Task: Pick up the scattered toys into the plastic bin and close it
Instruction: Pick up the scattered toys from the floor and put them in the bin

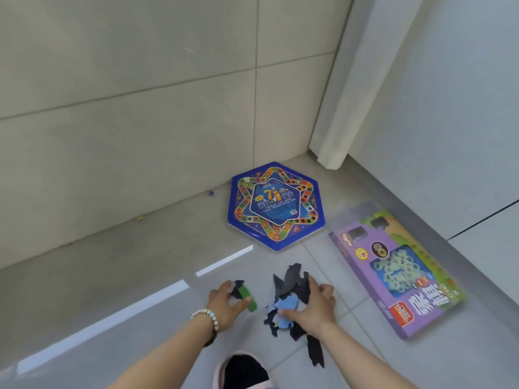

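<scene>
Gathering toys from the floor (126, 290) was the step in hand: the left hand (224, 304) curled round a green piece (250, 301), and the right hand (317, 307) gripped a heap (292, 282) of dark and blue pieces. I saw no bin. Next, I think, the loose heap needed a firm, careful lift.

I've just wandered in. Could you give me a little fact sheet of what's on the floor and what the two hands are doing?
left hand: grips a green piece along with a dark scrap
right hand: curled over the pile of dark and light-blue pieces
hexagonal game board: flat on the floor by the wall, untouched
purple box: flat on the floor, right of the pile
plastic bin: not clearly in view
slipper: at the bottom edge
</scene>
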Demonstrator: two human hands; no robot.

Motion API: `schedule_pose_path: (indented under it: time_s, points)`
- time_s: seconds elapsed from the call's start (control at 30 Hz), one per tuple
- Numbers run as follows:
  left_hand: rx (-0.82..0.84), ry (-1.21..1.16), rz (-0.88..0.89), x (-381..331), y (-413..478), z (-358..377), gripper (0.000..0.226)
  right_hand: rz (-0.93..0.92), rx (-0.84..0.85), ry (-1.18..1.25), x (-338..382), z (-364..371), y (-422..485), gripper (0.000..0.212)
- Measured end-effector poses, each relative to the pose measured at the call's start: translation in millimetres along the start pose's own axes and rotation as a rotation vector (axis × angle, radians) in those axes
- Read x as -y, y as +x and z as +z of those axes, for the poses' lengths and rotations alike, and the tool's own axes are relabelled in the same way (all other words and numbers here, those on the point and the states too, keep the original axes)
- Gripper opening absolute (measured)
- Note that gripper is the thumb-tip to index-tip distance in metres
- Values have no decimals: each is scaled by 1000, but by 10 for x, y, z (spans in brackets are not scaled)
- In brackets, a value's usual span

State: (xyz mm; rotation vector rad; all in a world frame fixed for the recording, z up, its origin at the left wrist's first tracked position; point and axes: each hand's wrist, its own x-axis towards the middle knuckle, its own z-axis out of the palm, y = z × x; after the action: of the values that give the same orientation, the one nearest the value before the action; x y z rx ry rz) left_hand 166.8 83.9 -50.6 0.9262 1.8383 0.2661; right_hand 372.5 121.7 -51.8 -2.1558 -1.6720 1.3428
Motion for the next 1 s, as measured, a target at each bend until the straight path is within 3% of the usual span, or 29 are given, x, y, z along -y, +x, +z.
schedule_pose_path:
  time_s: [0.17,0.3,0.5,0.67,0.83,1.0]
  points:
    - [19,-77,61,-116,119,212,77,-106,85,12,167,133,45,91]
    - [-13,-113,59,-100,167,199,61,-148,125,115,164,135,74,72]
    - [-18,-178,115,-110,161,282,53,-145,194,275,20,117,66,61]
    - [19,-501,19,-175,142,334,45,-77,246,454,-6,111,80,30]
    - [-2,-578,-18,-209,175,365,45,-54,277,472,84,105,79,25]
    - [-30,-607,-49,-258,212,385,30,-6,289,468,49,147,81,42]
